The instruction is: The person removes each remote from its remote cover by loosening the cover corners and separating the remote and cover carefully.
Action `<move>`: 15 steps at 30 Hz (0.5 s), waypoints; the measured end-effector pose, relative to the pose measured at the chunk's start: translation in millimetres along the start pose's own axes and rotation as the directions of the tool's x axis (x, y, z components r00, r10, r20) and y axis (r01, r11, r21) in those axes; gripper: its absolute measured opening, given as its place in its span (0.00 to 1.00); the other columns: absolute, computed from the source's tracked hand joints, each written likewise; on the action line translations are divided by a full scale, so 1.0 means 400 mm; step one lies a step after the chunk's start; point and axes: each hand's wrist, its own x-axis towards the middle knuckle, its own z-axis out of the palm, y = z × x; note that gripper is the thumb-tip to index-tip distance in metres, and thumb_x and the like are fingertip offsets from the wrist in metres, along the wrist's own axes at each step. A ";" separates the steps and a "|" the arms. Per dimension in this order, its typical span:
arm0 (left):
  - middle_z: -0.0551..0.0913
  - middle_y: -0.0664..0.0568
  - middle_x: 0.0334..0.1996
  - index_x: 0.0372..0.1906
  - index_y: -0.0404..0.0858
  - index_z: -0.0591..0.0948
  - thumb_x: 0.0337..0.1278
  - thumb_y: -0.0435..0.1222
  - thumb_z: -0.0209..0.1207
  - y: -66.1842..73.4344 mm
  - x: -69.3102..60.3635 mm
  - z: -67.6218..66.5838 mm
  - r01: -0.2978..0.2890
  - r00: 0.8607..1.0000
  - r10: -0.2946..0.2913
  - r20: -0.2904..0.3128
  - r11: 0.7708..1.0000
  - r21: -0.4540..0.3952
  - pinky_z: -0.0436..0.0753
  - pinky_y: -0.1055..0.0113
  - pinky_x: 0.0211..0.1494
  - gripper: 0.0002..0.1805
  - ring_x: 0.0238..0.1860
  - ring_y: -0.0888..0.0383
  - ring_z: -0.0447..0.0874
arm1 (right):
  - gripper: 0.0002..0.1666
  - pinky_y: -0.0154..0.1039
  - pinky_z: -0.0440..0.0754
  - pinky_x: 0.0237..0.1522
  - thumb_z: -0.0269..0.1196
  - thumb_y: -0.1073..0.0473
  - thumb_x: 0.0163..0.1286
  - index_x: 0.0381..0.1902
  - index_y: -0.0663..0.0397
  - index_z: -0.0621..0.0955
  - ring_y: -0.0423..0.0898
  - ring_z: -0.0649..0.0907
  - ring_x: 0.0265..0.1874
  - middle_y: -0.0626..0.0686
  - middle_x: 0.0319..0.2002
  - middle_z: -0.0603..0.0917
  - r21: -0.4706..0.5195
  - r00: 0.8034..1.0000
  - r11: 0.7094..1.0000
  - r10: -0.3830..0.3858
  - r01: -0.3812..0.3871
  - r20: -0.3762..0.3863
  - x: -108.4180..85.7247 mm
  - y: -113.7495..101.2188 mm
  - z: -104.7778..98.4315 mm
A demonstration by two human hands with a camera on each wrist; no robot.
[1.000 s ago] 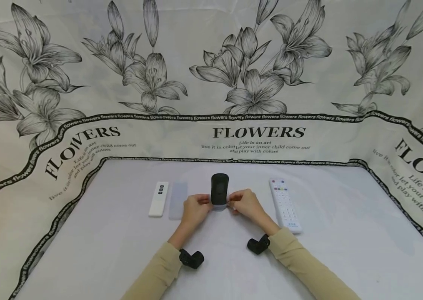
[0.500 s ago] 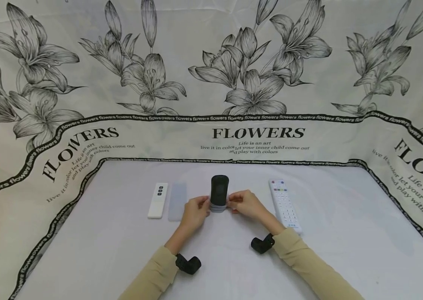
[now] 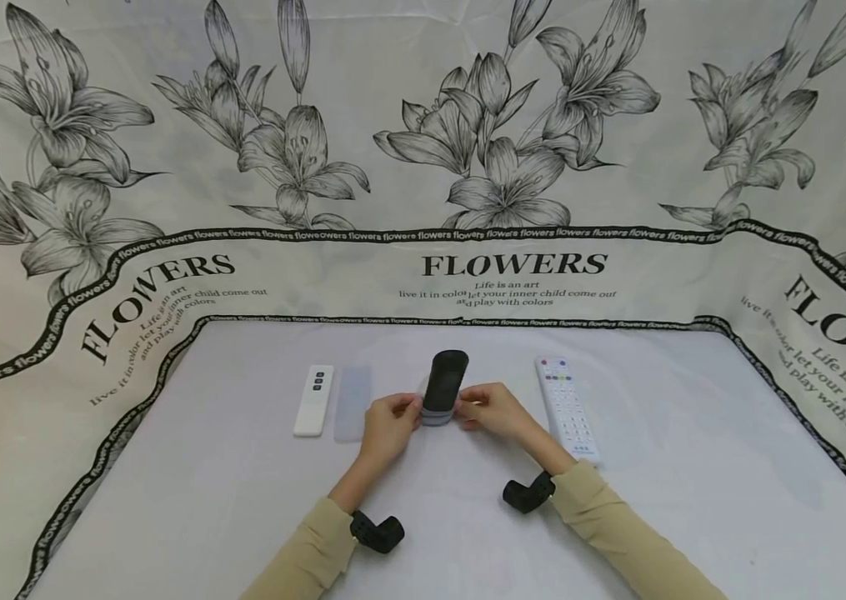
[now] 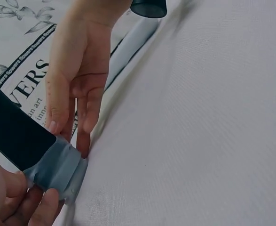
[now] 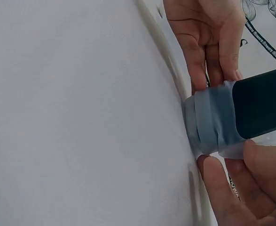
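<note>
A black remote control (image 3: 446, 379) stands on end between the hands, its top leaning right. Around its lower end sits a translucent bluish sleeve (image 3: 438, 417), with folds in its film in the left wrist view (image 4: 60, 169). My left hand (image 3: 390, 425) pinches the sleeve's left edge between thumb and fingers. On the opposite side my right hand (image 3: 493, 408) pinches the sleeve's right edge. In the right wrist view the sleeve (image 5: 206, 117) covers only the end of the black remote control (image 5: 264, 103).
To the left lie a slim white remote (image 3: 314, 401) and a flat translucent sleeve (image 3: 353, 404). A longer white remote (image 3: 568, 412) with many buttons lies right, beside the right forearm. Flower-printed cloth (image 3: 498, 150) rises behind the white table (image 3: 453, 533).
The black remote has gone from upright to leaning right at its top. It now sits slightly lower between the hands. Both hands keep their hold on the sleeve with little movement.
</note>
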 end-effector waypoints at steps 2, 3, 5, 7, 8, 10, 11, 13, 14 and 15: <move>0.86 0.36 0.34 0.41 0.24 0.83 0.61 0.29 0.58 0.002 -0.001 -0.001 -0.002 1.000 0.002 0.001 1.000 -0.010 0.85 0.72 0.35 0.11 0.33 0.55 0.86 | 0.17 0.38 0.86 0.37 0.58 0.68 0.68 0.50 0.78 0.77 0.49 0.87 0.38 0.71 0.46 0.83 0.023 0.999 0.999 0.041 -0.041 -0.017 -0.002 -0.003 0.001; 0.86 0.36 0.34 0.41 0.24 0.83 0.61 0.29 0.58 0.003 -0.002 -0.001 -0.005 1.000 0.005 0.000 1.000 -0.012 0.85 0.72 0.35 0.11 0.33 0.56 0.86 | 0.17 0.38 0.86 0.37 0.58 0.68 0.68 0.50 0.77 0.77 0.48 0.87 0.37 0.71 0.46 0.83 0.037 0.997 0.997 0.066 -0.065 -0.026 -0.004 -0.006 0.002; 0.87 0.36 0.34 0.41 0.24 0.83 0.60 0.29 0.59 0.005 -0.004 0.000 -0.002 1.000 0.002 -0.008 1.000 -0.019 0.84 0.73 0.35 0.10 0.33 0.57 0.86 | 0.17 0.38 0.86 0.38 0.58 0.67 0.68 0.51 0.76 0.78 0.46 0.87 0.38 0.70 0.46 0.83 0.053 0.994 0.994 0.102 -0.100 -0.036 -0.007 -0.013 0.004; 0.87 0.36 0.35 0.40 0.24 0.84 0.60 0.29 0.59 0.007 -0.005 0.000 -0.009 1.000 0.009 -0.021 1.000 -0.022 0.84 0.73 0.34 0.10 0.33 0.57 0.86 | 0.17 0.38 0.86 0.40 0.58 0.67 0.68 0.52 0.75 0.78 0.46 0.87 0.38 0.69 0.48 0.83 0.075 0.990 0.989 0.133 -0.129 -0.044 -0.010 -0.020 0.004; 0.87 0.36 0.35 0.40 0.24 0.84 0.60 0.29 0.59 0.007 -0.006 0.000 -0.016 0.999 0.016 -0.029 1.000 -0.018 0.84 0.73 0.34 0.10 0.33 0.57 0.86 | 0.18 0.38 0.86 0.41 0.58 0.67 0.68 0.52 0.75 0.77 0.47 0.87 0.39 0.69 0.49 0.83 0.088 0.990 0.987 0.137 -0.133 -0.045 -0.012 -0.023 0.003; 0.87 0.36 0.34 0.40 0.25 0.84 0.60 0.30 0.60 0.010 -0.009 0.001 -0.032 0.999 0.031 -0.045 0.999 -0.009 0.84 0.74 0.33 0.10 0.32 0.56 0.86 | 0.19 0.39 0.85 0.42 0.57 0.66 0.69 0.53 0.76 0.76 0.47 0.87 0.40 0.70 0.50 0.82 0.100 0.991 0.987 0.128 -0.125 -0.032 -0.016 -0.029 -0.001; 0.87 0.37 0.34 0.40 0.25 0.84 0.59 0.30 0.60 0.011 -0.010 0.001 -0.039 0.998 0.039 -0.052 0.999 -0.006 0.83 0.74 0.33 0.10 0.32 0.56 0.86 | 0.19 0.39 0.85 0.42 0.57 0.66 0.69 0.53 0.76 0.76 0.47 0.87 0.40 0.69 0.49 0.82 0.107 0.992 0.986 0.127 -0.124 -0.024 -0.019 -0.030 -0.003; 0.87 0.37 0.34 0.39 0.26 0.85 0.59 0.30 0.61 0.014 -0.012 0.001 -0.058 0.996 0.058 -0.064 0.998 0.002 0.83 0.76 0.32 0.09 0.31 0.55 0.87 | 0.20 0.39 0.85 0.43 0.56 0.65 0.70 0.53 0.78 0.75 0.47 0.87 0.40 0.70 0.49 0.82 0.135 0.993 0.984 0.120 -0.120 0.012 -0.022 -0.032 -0.008; 0.87 0.38 0.33 0.38 0.27 0.85 0.58 0.30 0.61 0.015 -0.013 0.001 -0.072 0.995 0.073 -0.070 0.997 0.012 0.82 0.77 0.32 0.09 0.32 0.54 0.87 | 0.20 0.38 0.85 0.43 0.55 0.65 0.71 0.53 0.79 0.74 0.46 0.87 0.40 0.70 0.48 0.83 0.152 0.992 0.981 0.119 -0.123 0.033 -0.024 -0.031 -0.011; 0.88 0.38 0.33 0.38 0.27 0.85 0.58 0.30 0.61 0.017 -0.013 0.001 -0.083 0.994 0.084 -0.075 0.996 0.018 0.81 0.77 0.32 0.09 0.32 0.53 0.87 | 0.20 0.37 0.85 0.42 0.54 0.65 0.71 0.54 0.79 0.74 0.45 0.87 0.39 0.69 0.47 0.83 0.170 0.991 0.977 0.121 -0.129 0.052 -0.025 -0.030 -0.013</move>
